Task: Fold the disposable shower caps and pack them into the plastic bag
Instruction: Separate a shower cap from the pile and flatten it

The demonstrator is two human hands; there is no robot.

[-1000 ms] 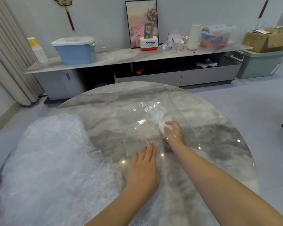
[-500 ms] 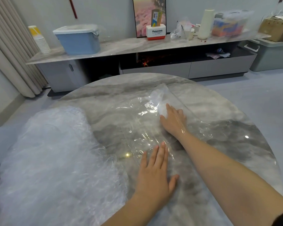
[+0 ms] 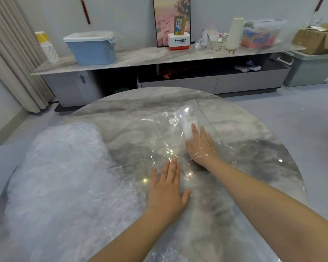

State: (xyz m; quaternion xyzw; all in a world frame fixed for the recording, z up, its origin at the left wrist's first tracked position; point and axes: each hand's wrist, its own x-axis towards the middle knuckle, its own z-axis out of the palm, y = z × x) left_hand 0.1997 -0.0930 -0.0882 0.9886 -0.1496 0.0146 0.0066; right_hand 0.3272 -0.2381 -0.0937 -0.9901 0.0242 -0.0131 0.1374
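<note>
A clear plastic bag (image 3: pixel 159 137) with a small white label lies flat on the round marble table (image 3: pixel 254 148). My right hand (image 3: pixel 201 146) is inside the bag under the clear film, fingers straight, its fingertips against a folded white shower cap (image 3: pixel 187 125) near the bag's far end. On the bag's near edge my left hand (image 3: pixel 167 190) lies flat, fingers spread and pressing down. A big heap of loose clear shower caps (image 3: pixel 64 186) covers the table's left side.
Behind the table runs a low marble sideboard (image 3: pixel 140 55) carrying a blue bin (image 3: pixel 91 48), stacked paper cups, a Panasonic box and clutter. A curtain hangs at the left. A grey storage bin (image 3: pixel 311 69) stands on the floor at right.
My right hand has pushed the folded cap deeper into the bag, away from me, and its fingers have straightened. My left hand has stayed flat on the bag's near edge.
</note>
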